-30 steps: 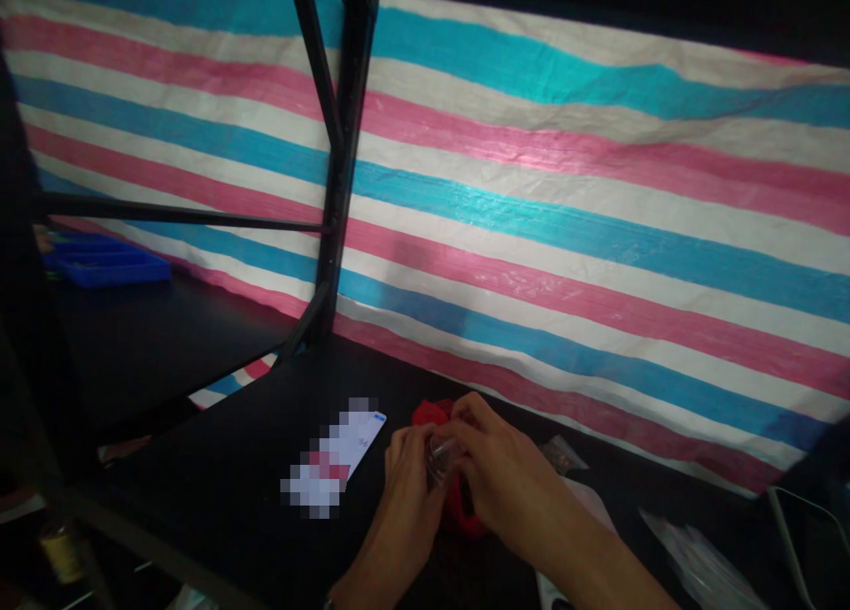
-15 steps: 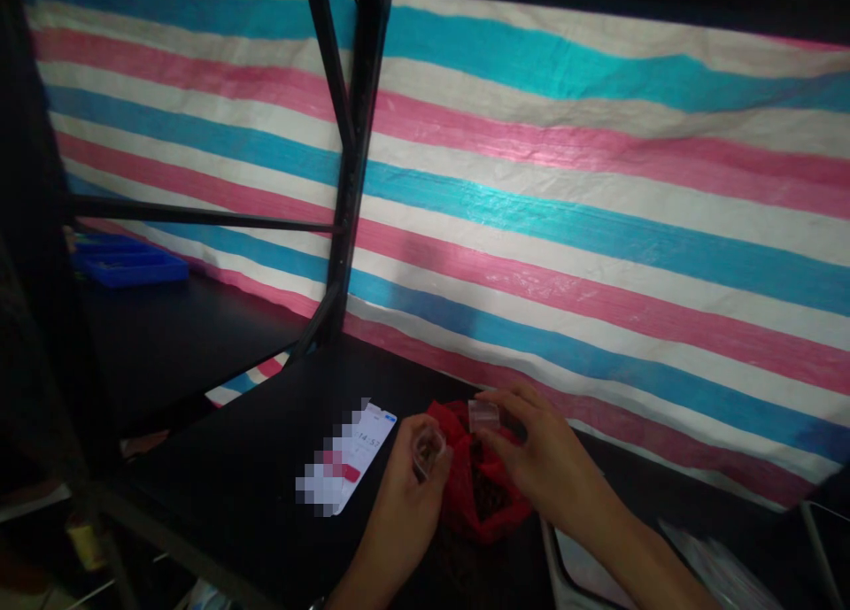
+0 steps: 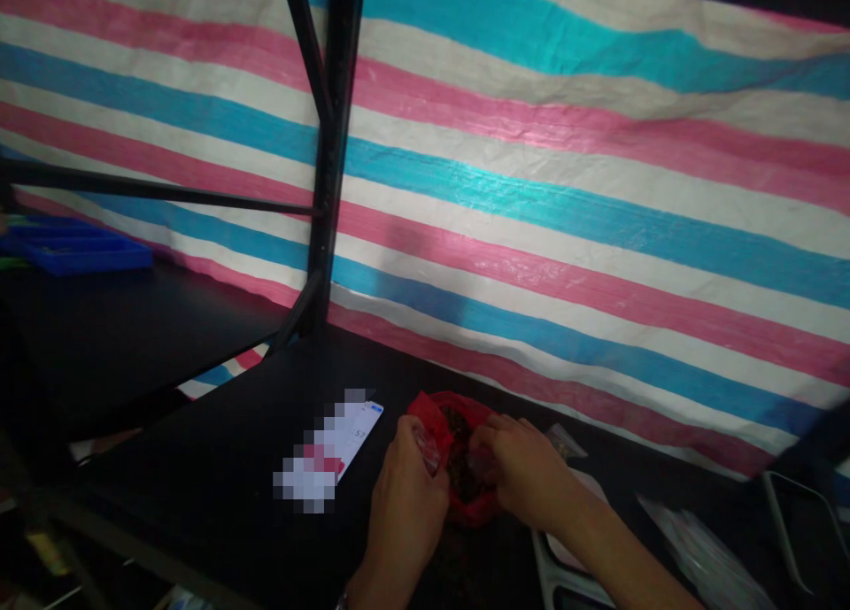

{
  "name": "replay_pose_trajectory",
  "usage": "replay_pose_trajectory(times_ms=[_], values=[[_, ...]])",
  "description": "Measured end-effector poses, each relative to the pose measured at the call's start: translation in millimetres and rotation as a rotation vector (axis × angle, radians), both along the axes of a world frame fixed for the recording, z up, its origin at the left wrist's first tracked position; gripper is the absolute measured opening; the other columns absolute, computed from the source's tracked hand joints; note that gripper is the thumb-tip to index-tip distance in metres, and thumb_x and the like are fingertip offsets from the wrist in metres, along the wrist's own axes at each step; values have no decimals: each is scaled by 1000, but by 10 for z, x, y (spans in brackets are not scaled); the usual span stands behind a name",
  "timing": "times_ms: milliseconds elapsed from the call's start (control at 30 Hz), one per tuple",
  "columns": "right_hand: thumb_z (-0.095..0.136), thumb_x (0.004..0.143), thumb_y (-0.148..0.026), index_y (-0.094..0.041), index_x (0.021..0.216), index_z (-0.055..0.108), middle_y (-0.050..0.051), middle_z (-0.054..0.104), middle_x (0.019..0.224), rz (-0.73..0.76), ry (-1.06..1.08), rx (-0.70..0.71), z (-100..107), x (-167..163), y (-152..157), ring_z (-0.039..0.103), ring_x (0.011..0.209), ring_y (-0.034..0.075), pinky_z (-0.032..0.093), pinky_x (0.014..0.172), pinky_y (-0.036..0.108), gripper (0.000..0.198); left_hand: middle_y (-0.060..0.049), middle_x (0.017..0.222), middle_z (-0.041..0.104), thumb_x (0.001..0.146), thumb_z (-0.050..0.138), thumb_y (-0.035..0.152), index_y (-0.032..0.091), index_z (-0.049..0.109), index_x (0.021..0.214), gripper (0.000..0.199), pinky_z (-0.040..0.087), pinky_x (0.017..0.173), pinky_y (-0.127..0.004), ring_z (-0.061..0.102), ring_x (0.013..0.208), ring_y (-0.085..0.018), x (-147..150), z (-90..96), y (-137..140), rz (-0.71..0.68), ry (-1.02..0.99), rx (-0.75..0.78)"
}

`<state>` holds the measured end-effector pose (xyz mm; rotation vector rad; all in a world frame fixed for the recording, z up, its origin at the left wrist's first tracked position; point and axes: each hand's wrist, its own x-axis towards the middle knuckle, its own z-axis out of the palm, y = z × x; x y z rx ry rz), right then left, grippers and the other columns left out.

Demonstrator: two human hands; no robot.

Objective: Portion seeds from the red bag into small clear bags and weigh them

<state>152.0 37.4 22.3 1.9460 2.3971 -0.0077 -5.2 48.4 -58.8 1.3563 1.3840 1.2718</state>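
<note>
A red bag (image 3: 473, 508) stands open on the black shelf, with small dark brown-green pieces (image 3: 461, 468) inside it. My left hand (image 3: 410, 486) is at the bag's left edge, its fingers wrapped round a small clear plastic container (image 3: 427, 451). From the right, my right hand (image 3: 521, 459) reaches into the mouth of the bag. Its fingers are closed on a small clear plastic cup (image 3: 482, 461), mostly hidden by the fingers and down among the pieces.
A lit phone (image 3: 332, 455), partly pixelated, lies left of the bag. To the right are a scale-like device (image 3: 554, 552), a small clear bag (image 3: 567, 442), a stack of clear bags (image 3: 704, 548) and a dark-screened device (image 3: 803, 530). A blue tray (image 3: 93, 251) sits far left.
My right hand has lowered the clear cup from above the red bag down into it. My left hand has turned, so its container's opening no longer faces me. The view has shifted right.
</note>
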Motion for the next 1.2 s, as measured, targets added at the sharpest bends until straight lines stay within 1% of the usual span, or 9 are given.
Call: replay_pose_trajectory(times_ms=[67, 167, 300, 400, 533, 667, 833, 1000, 1200], values=[[62, 75, 0, -18, 116, 75, 15, 73, 131, -10, -62, -5, 37, 45, -14, 67, 124, 34, 45, 104, 45, 47, -6, 102, 71, 75, 63, 8, 28, 54, 103, 36, 46, 83, -39, 70, 96, -31, -29, 6, -14, -2, -6, -7], [56, 80, 4, -14, 124, 73, 20, 73, 131, -10, -125, -27, 72, 49, -38, 68, 124, 35, 46, 104, 45, 51, -2, 89, 69, 76, 61, 7, 28, 53, 99, 32, 48, 77, -38, 70, 83, -28, -45, 2, -76, -4, -34, -24], [58, 81, 3, -13, 124, 72, 19, 76, 126, 12, -139, -52, 33, -44, -48, 69, 121, 34, 48, 103, 43, 48, -1, 84, 69, 74, 62, 9, 27, 53, 95, 29, 51, 73, -36, 71, 79, -27, 6, -71, -133, -8, -109, -54], [56, 83, 2, -14, 122, 72, 17, 74, 131, 27, -114, -42, -24, -96, -37, 65, 128, 33, 46, 108, 44, 45, 0, 85, 69, 73, 58, 8, 26, 52, 97, 30, 53, 73, -35, 71, 79, -24, 34, -116, -94, 2, -172, -66], [64, 80, -3, -16, 116, 73, 13, 74, 130, 23, -57, -29, -71, -88, -22, 64, 128, 30, 47, 105, 38, 40, 3, 79, 63, 73, 58, 8, 25, 51, 91, 26, 50, 73, -34, 65, 75, -22, 12, -73, -9, 75, -206, -60], [65, 79, -4, -11, 114, 75, 18, 76, 123, -18, -18, -14, -107, -95, -11, 68, 121, 32, 48, 103, 39, 37, 5, 74, 59, 72, 60, 9, 25, 53, 89, 25, 45, 70, -32, 60, 72, -20, -3, -10, 39, 117, -243, -70], [64, 81, -6, -11, 110, 77, 19, 77, 121, -53, 64, 13, -184, -159, 46, 68, 120, 33, 47, 102, 40, 32, 5, 73, 62, 66, 59, 13, 23, 54, 89, 25, 48, 63, -29, 62, 67, -18, 7, -10, 63, 62, -365, -159], [69, 77, -7, -20, 104, 80, 10, 81, 113, -51, 201, 19, -211, -127, 145, 71, 114, 28, 47, 98, 35, 31, 5, 73, 62, 62, 58, 21, 22, 55, 92, 30, 49, 60, -27, 62, 65, -16, -62, -12, 62, 14, -475, -191], [70, 73, -3, -22, 100, 83, 9, 82, 108, -12, 385, 4, -255, -117, 206, 72, 111, 29, 46, 98, 37, 36, 5, 71, 62, 56, 58, 22, 22, 57, 92, 36, 45, 55, -24, 58, 59, -14, -159, -92, 100, -30, -515, -200]])
